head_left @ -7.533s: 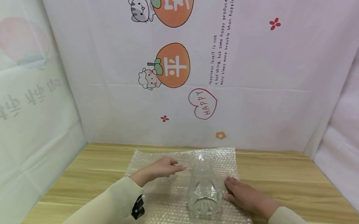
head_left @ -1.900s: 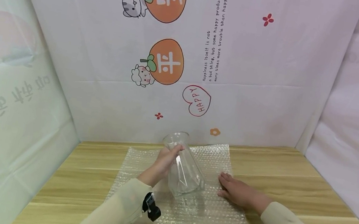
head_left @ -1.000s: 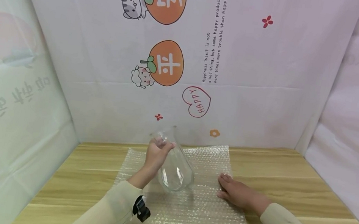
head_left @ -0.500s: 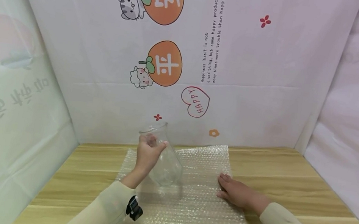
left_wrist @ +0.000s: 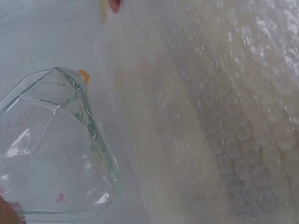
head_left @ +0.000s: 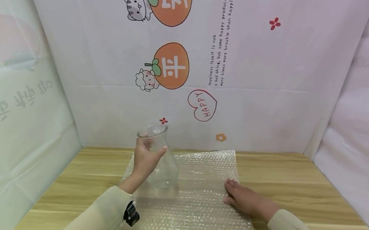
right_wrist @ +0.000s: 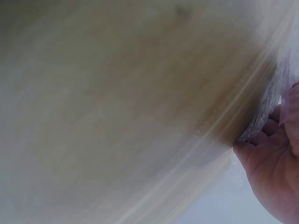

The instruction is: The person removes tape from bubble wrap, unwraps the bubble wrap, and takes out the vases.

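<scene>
My left hand (head_left: 145,160) grips a clear glass vase (head_left: 167,169) below its flared rim, thumb on the near side and fingers round the far side. The vase leans a little to the left over the back left part of a bubble wrap sheet (head_left: 198,219). In the left wrist view the vase's faceted thick base (left_wrist: 86,116) shows close up, with the wrap beside it. My right hand (head_left: 243,197) rests on the sheet's right edge, fingers extended toward the middle. The right wrist view shows that hand (right_wrist: 271,158) at the wrap's edge.
The sheet lies on a wood-grain table (head_left: 289,177). White printed cloth (head_left: 263,83) hangs behind the table, with more cloth at both sides. Black straps (head_left: 131,213) circle both sleeves at the wrists.
The vase lay on its side on the wrap with my left hand apart from it; my left hand has gripped it, turned it more upright and moved left. The right hand stays at the edge.
</scene>
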A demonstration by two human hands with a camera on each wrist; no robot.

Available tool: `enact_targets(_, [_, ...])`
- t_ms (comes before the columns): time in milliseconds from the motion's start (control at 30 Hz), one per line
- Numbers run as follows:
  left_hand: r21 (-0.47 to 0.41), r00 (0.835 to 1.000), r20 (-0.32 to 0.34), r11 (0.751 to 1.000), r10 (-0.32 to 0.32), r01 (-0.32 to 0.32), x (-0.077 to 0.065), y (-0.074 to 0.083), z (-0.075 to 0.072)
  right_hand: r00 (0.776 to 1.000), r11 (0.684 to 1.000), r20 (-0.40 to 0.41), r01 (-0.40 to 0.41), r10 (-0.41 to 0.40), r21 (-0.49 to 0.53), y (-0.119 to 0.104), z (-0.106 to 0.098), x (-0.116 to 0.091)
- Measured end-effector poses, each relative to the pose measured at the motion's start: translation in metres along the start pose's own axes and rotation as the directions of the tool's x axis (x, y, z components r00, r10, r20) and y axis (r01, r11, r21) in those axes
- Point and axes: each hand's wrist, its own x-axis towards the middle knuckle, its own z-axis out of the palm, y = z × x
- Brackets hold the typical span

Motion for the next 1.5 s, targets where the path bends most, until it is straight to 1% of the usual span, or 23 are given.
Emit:
enact_targets(100, [-0.006, 0.999, -0.006, 0.999, 0.037, -0.037, 0.002, -0.002, -0.005, 1.0, 1.0, -0.004, 0.005, -0.005, -0.008, 0.001, 0.001, 0.0])
enact_targets(233, [0.018, 0.997, -0.016, 0.997, 0.081, -0.08, 0.003, -0.005, -0.012, 1.0, 1.0, -0.013, 0.017, -0.017, -0.018, 0.001, 0.001, 0.0])
enact_targets(367, [0.043, 0.994, -0.021, 0.993, 0.11, -0.109, 0.005, -0.008, -0.02, 1.0, 1.0, -0.008, 0.019, -0.019, -0.018, 0.002, 0.001, 0.0])
enact_targets(500, [0.003, 0.991, -0.016, 0.991, 0.135, -0.135, 0.008, -0.009, -0.026, 1.0, 1.0, -0.003, 0.012, -0.012, -0.015, 0.003, 0.001, 0.001])
enact_targets(600, [0.008, 0.988, -0.03, 0.989, 0.151, -0.151, 0.01, -0.01, -0.03, 1.0, 1.0, -0.005, 0.011, -0.011, -0.021, 0.003, 0.001, 0.0])
enact_targets(733, [0.098, 0.984, -0.064, 0.982, 0.165, -0.158, 0.012, -0.013, -0.038, 1.0, 1.0, -0.008, 0.018, -0.018, -0.024, 0.003, 0.0, 0.0])
enact_targets(900, [0.15, 0.978, -0.086, 0.973, 0.193, -0.178, 0.013, -0.016, -0.05, 1.0, 0.999, -0.006, 0.028, -0.029, -0.019, 0.001, -0.001, -0.002])
enact_targets(1100, [0.177, 0.974, -0.118, 0.969, 0.194, -0.171, 0.013, -0.017, -0.066, 1.0, 0.999, -0.004, 0.03, -0.03, -0.022, 0.0, -0.002, -0.002])
enact_targets(1233, [0.218, 0.97, -0.147, 0.962, 0.196, -0.162, 0.014, -0.018, -0.077, 0.999, 0.999, -0.007, 0.031, -0.031, -0.016, -0.002, -0.002, -0.002])
enact_targets(1333, [0.247, 0.966, -0.171, 0.958, 0.193, -0.147, 0.015, -0.021, -0.085, 1.0, 0.999, -0.01, 0.028, -0.029, -0.018, -0.002, -0.002, -0.003])
enact_targets(1500, [0.26, 0.963, -0.21, 0.959, 0.17, -0.112, 0.015, -0.025, -0.099, 1.0, 1.0, -0.009, 0.026, -0.026, -0.018, -0.002, -0.003, -0.003])
